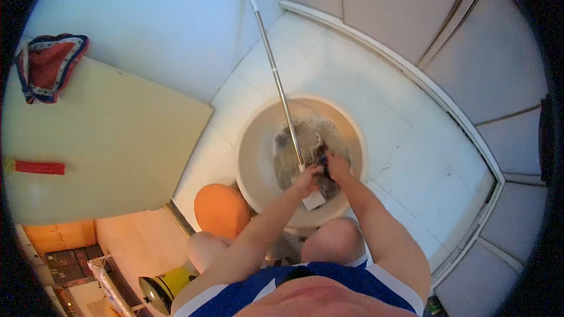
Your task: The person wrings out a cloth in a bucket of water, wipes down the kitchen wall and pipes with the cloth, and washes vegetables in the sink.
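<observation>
A large cream tub (254, 135) stands on the floor with cloudy water (288, 152) in it. A mop with a long metal handle (276, 76) leans across the tub, its white head (314, 201) low inside the near side. My left hand (306, 181) is closed around the lower end of the mop by the white joint. Close to its right, my right hand (338, 166) is closed at a dark, wet item (322, 154) over the water. What that item is cannot be made out.
An orange round stool (222, 210) stands left of the tub. A yellow-green pot or bin with a dark lid (155, 294) is at the lower left. Pale cabinet doors (470, 70) line the right, and a beige door panel (117, 141) the left. A red cloth (51, 69) hangs there.
</observation>
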### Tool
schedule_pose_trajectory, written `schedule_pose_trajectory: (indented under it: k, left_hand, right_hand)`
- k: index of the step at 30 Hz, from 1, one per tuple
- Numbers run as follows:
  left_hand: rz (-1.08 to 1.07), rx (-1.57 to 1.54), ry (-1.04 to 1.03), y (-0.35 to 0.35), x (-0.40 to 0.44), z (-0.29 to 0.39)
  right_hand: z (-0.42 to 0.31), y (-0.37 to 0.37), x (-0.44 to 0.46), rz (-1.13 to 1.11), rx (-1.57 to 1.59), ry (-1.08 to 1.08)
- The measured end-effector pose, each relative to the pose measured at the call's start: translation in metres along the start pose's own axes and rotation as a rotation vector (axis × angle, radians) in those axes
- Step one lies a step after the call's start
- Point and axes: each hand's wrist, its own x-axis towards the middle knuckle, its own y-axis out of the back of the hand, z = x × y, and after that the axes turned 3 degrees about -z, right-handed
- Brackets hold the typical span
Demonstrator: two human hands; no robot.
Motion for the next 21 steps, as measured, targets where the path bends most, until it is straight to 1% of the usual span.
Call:
schedule_pose_trajectory:
  k: [1, 2, 3, 4, 5, 6, 8, 9, 11, 12, 13, 14, 15, 16, 17, 18, 19, 20, 21]
  left_hand:
    - [0.161, 0.022, 0.028, -0.022, -0.015, 0.011]
    - [0.321, 0.037, 0.061, -0.033, -0.024, 0.016]
    - [0.318, 0.049, 0.056, -0.018, -0.016, 0.01]
    - [0.181, -0.134, 0.068, -0.001, -0.005, 0.006]
    - [0.039, -0.316, 0.083, 0.009, 0.005, 0.005]
    - [0.025, -0.304, 0.088, 0.002, 0.002, 0.01]
    - [0.093, -0.437, 0.037, -0.016, -0.009, 0.022]
    - [0.1, -0.431, 0.016, -0.015, -0.005, 0.022]
    - [0.058, -0.26, -0.05, -0.004, 0.011, 0.009]
    - [0.025, -0.154, -0.088, 0.007, 0.022, -0.003]
    - [-0.021, 0.03, -0.173, 0.021, 0.034, -0.015]
    - [-0.072, 0.281, -0.312, 0.036, 0.043, -0.026]
    - [-0.095, 0.469, -0.419, 0.048, 0.049, -0.032]
    - [-0.101, 0.604, -0.504, 0.057, 0.053, -0.034]
    - [-0.093, 0.607, -0.511, 0.05, 0.049, -0.027]
    - [0.115, 0.219, -0.257, 0.034, 0.042, -0.018]
    - [0.305, -0.171, 0.0, 0.015, 0.034, -0.008]
    - [0.305, -0.176, -0.005, -0.003, 0.017, -0.003]
    - [0.307, -0.088, -0.067, -0.022, -0.003, 0.002]
  right_hand:
    - [0.0, 0.002, 0.012, 0.022, 0.007, 0.014]
    - [0.001, 0.001, 0.022, -0.048, 0.254, -0.188]
    - [0.001, 0.004, 0.023, -0.125, 0.504, -0.396]
    - [-0.002, -0.001, 0.018, -0.113, 0.512, -0.404]
    - [-0.014, -0.005, 0.009, -0.122, 0.947, -0.284]
    - [-0.028, -0.003, 0.003, -0.125, 1.372, -0.135]
    - [-0.072, 0.066, -0.053, -0.301, 1.508, -0.053]
    - [-0.082, 0.078, -0.068, -0.295, 1.513, -0.052]
    - [-0.091, 0.087, -0.088, -0.331, 1.228, 0.194]
    - [-0.091, 0.086, -0.088, -0.32, 1.234, 0.193]
    - [-0.092, 0.083, -0.086, -0.212, 1.018, 0.262]
    - [-0.093, 0.081, -0.083, -0.109, 0.798, 0.328]
    - [-0.09, 0.082, -0.076, 0.052, 0.525, 0.297]
    - [-0.083, 0.079, -0.064, 0.048, 0.525, 0.308]
    - [-0.072, 0.073, -0.049, 0.114, 0.435, 0.279]
    - [-0.062, 0.072, -0.04, 0.178, 0.342, 0.247]
    - [-0.054, 0.082, -0.033, 0.169, 0.267, 0.23]
    - [-0.046, 0.089, -0.031, 0.156, 0.193, 0.209]
    - [-0.026, 0.09, -0.027, 0.156, 0.191, 0.22]
